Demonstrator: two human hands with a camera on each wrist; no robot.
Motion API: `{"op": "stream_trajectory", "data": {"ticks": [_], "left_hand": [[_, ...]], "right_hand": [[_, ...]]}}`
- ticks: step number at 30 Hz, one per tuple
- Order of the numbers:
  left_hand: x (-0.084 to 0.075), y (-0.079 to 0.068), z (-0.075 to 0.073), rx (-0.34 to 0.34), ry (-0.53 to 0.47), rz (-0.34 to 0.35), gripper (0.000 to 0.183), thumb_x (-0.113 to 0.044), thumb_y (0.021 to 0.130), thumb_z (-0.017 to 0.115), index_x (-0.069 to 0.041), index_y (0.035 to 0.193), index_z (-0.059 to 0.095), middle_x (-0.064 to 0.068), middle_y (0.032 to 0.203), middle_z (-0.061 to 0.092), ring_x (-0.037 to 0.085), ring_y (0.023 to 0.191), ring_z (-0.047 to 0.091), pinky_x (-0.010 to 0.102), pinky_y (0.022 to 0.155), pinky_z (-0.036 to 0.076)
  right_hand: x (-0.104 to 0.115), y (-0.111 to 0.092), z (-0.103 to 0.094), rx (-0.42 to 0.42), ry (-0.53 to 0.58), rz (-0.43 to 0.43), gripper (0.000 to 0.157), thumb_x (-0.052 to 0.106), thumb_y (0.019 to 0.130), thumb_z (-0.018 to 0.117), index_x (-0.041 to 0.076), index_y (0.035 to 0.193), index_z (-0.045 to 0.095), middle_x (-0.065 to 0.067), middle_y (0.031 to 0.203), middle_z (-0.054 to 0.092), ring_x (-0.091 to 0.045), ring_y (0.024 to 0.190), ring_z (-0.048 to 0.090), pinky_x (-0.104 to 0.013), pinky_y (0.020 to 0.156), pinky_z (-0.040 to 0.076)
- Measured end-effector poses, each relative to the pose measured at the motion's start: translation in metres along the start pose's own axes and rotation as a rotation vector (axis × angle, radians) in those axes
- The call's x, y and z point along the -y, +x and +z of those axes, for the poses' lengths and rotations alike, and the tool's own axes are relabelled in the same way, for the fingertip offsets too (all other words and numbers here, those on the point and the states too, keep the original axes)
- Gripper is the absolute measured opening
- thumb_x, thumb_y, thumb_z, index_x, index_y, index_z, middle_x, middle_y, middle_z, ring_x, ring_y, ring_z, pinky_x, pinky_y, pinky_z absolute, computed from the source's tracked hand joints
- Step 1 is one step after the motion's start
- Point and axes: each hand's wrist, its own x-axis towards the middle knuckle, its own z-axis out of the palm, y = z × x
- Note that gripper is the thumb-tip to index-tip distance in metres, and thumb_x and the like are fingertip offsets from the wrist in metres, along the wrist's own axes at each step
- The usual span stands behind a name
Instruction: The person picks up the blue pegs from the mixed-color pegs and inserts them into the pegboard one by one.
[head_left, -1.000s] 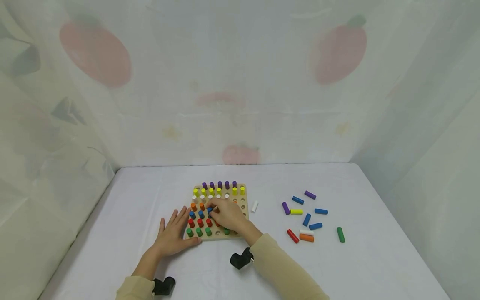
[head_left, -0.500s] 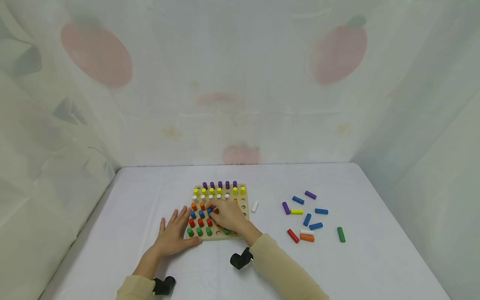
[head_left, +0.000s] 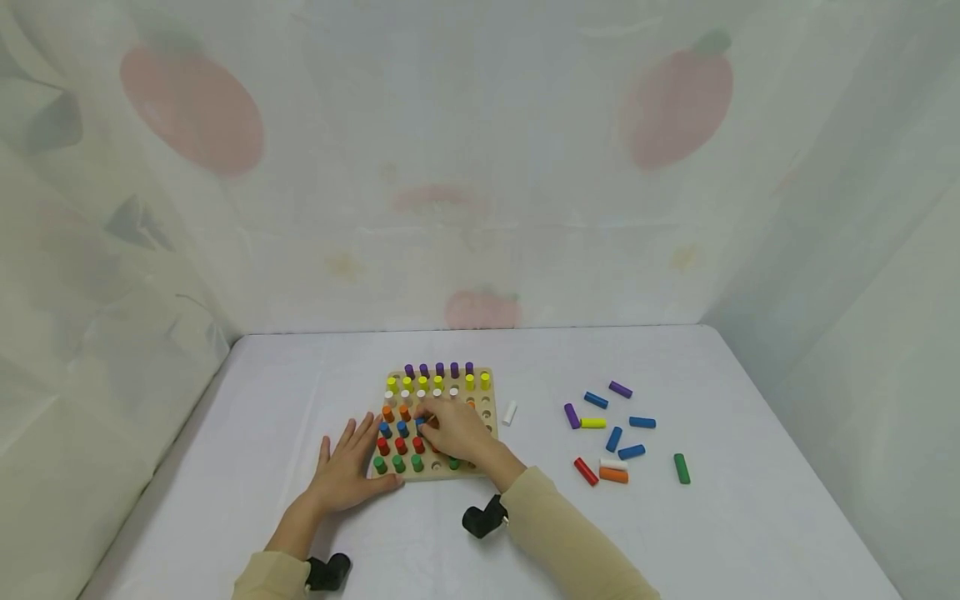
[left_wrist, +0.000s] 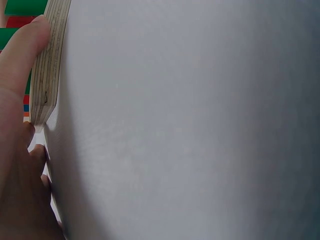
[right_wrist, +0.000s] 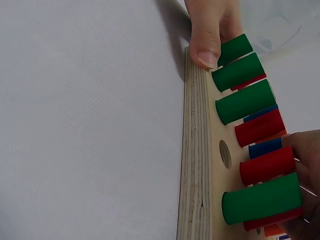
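Your right hand has its fingertips drawn narrow on a blue peg, which stands in the board at the lower middle of the head view. I cannot tell whether that peg is fully seated, as your fingers and its neighbours cover much of it. Push or pull it at a slant and it could bind in its hole. A red peg sits just beside your fingertips and a green peg stands near your palm; a dropped wrist could bump either askew.

Your left hand is spread wide at the board's left edge, its thumb laid over the lower-left corner. It grips nothing, so a hard sideways shove could slide or turn the board on the tabletop.

Mind the white peg too: it lies alone just right of the board, and a wide swing of your forearm could roll it away. The loose pegs at the lower right are round; your sleeve could scatter them if it drifted right.
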Motion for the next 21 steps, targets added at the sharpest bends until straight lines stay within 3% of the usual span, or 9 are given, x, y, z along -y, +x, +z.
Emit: {"op": "stream_trajectory", "data": {"ticks": [21], "left_hand": [[-0.0018,-0.0008,-0.0030,0.003,-0.010,0.004,0.104,-0.066,0.067,0.065,-0.013,0.147,0.025,0.013,0.152,0.021,0.041,0.139,0.010,0.068,0.103,-0.005]], "right_hand": [[0.0076,-0.0062,-0.0060,-0.013,0.005,-0.026,0.019,0.019,0.091,0.057,0.016,0.108,0.064,0.006,0.103,0.065,0.001,0.083,0.058,-0.010,0.068,0.047]]}}
